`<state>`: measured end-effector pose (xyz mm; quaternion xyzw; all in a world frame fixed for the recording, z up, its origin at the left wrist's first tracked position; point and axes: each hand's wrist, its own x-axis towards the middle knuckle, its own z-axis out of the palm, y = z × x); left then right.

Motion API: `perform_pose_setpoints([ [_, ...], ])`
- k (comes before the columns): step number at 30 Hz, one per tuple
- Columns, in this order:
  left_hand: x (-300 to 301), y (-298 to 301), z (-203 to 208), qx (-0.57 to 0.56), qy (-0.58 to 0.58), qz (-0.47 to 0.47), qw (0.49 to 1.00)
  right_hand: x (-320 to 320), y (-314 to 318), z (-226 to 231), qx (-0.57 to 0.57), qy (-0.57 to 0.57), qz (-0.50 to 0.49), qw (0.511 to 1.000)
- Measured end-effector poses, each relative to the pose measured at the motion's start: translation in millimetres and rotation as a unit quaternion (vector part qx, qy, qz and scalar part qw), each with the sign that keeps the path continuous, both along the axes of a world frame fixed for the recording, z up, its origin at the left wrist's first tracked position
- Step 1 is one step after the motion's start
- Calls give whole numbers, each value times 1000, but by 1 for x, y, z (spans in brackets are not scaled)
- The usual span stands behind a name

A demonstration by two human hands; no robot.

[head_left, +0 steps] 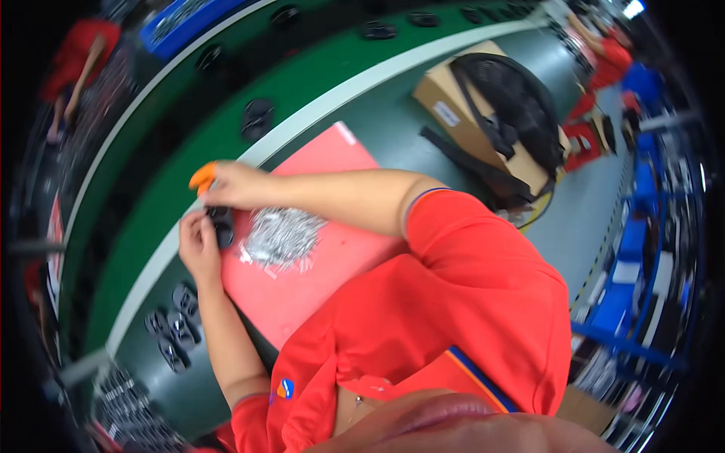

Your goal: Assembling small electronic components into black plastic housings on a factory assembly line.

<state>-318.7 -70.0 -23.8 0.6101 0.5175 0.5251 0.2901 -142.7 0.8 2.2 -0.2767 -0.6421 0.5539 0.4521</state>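
Note:
My right hand is closed round an orange-handled tool, whose working end I cannot make out. Just below it, my left hand has its fingers bent against a black, rounded plastic part. This part sits between the two hands, at the left edge of a pink-red mat. On the mat, beside the part, lies a heap of small shiny silvery or clear pieces. Both hands partly cover the part.
A green conveyor belt with a pale rail carries black parts. Several black parts lie on the bench at left. A cardboard box under a black bag stands at right. Other people in red work farther off.

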Motion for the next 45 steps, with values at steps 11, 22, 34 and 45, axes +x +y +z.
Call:
perform_pose_setpoints([
  [11, 31, -8, 42, -5, 105, 49, 993, 40, 12, 11, -99, -19, -101, 990],
  [22, -69, -107, 73, -172, 329, 235, 898, 20, -21, 17, 151, -169, 3, 974],
  [34, -117, -163, 40, -185, 419, 270, 847, -9, -54, 14, 251, -353, 137, 891],
  [45, -106, -128, 46, -263, 407, 213, 849, 9, -42, 16, 228, -380, 162, 882],
])
